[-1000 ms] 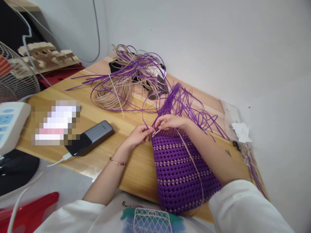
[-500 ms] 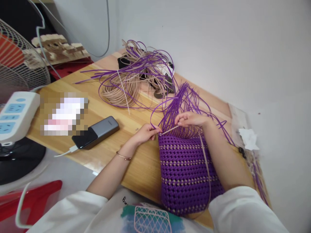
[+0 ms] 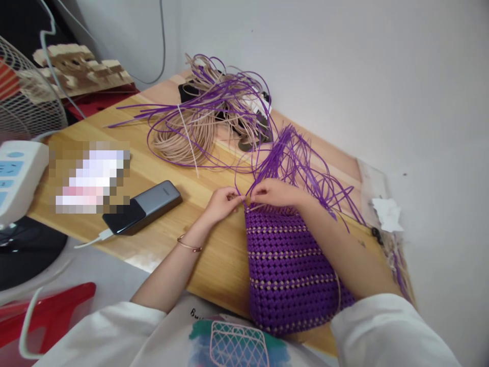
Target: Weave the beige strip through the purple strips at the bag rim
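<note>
Right hand (image 3: 277, 193) has drawn back in beside the left hand (image 3: 221, 201), which pinches the rim of the purple woven bag (image 3: 286, 270) lying on the table (image 3: 214, 260). The right grips the beige strand (image 3: 255, 207). Many rows are finished; the loose purple strands (image 3: 301, 163) are not yet woven.

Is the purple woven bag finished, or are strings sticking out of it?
Unfinished: loose purple strands stick out of the woven bag at its top edge, where the left hand and right hand pinch them.
</note>
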Demonstrator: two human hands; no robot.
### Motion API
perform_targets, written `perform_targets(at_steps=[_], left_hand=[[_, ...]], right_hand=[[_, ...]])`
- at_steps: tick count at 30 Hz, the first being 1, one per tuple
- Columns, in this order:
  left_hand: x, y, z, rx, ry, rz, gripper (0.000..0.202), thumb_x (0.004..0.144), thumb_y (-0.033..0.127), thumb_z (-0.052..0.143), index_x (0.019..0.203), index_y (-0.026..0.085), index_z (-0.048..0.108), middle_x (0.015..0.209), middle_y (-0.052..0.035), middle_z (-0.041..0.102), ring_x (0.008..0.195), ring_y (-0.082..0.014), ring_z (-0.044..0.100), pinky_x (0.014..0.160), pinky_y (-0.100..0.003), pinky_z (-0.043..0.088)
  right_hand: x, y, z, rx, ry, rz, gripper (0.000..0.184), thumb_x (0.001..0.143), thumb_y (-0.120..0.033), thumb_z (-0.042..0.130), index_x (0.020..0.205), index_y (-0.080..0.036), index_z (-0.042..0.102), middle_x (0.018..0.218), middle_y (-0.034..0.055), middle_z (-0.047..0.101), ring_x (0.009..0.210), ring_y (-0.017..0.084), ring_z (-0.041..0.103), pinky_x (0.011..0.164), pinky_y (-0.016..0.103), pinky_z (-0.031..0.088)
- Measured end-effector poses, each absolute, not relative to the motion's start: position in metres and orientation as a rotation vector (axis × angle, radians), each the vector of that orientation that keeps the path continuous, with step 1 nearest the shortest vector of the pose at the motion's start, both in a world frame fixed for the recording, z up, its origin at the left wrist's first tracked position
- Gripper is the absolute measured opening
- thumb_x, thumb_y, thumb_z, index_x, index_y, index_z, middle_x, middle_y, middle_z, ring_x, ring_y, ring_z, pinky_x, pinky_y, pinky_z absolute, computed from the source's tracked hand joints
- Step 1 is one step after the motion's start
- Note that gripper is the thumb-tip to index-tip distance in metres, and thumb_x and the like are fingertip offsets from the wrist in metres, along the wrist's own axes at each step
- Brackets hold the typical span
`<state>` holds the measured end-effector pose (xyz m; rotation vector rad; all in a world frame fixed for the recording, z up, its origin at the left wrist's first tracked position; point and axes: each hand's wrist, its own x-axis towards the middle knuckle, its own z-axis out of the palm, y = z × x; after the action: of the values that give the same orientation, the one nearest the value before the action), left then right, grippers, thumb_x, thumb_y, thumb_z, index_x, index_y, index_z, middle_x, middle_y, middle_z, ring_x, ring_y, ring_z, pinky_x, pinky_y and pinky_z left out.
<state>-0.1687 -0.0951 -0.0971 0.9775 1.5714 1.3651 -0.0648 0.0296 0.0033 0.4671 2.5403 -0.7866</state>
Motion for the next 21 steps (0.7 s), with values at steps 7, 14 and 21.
perform_targets(at_steps=[7,14,21], left_hand=[[-0.171,-0.094,-0.099,0.99,1.722,1.383,0.025,0.069,0.034,0.061,0.056,0.014,0.055,0.044,0.0036,0.047,0.046,-0.008,0.042,0.048,-0.02,0.031],[-0.184,-0.092,-0.102,1.02,2.042,1.417,0.02,0.068,0.024,0.061,0.052,0.014,0.053,0.054,0.0018,0.048,0.056,-0.0098,0.043,0.055,-0.022,0.031],[-0.184,-0.102,-0.088,0.989,2.233,1.393,0.024,0.063,0.036,0.069,0.062,0.015,0.06,0.066,-0.002,0.058,0.064,-0.0125,0.049,0.062,-0.024,0.035]], right_hand=[[-0.073,0.022,-0.025,0.616,2.385,-0.945,0.02,0.072,-0.026,0.053,0.064,-0.01,0.062,0.051,-0.0037,0.043,0.049,0.006,0.035,0.05,0.02,0.028],[-0.066,0.021,-0.021,0.476,2.296,-0.969,0.022,0.072,-0.032,0.057,0.069,-0.01,0.064,0.059,-0.0007,0.053,0.055,0.008,0.043,0.055,0.02,0.033],[-0.053,0.007,-0.004,0.265,2.617,-0.729,0.014,0.077,-0.012,0.053,0.079,-0.01,0.066,0.082,0.0062,0.06,0.081,0.014,0.053,0.077,0.025,0.038]])
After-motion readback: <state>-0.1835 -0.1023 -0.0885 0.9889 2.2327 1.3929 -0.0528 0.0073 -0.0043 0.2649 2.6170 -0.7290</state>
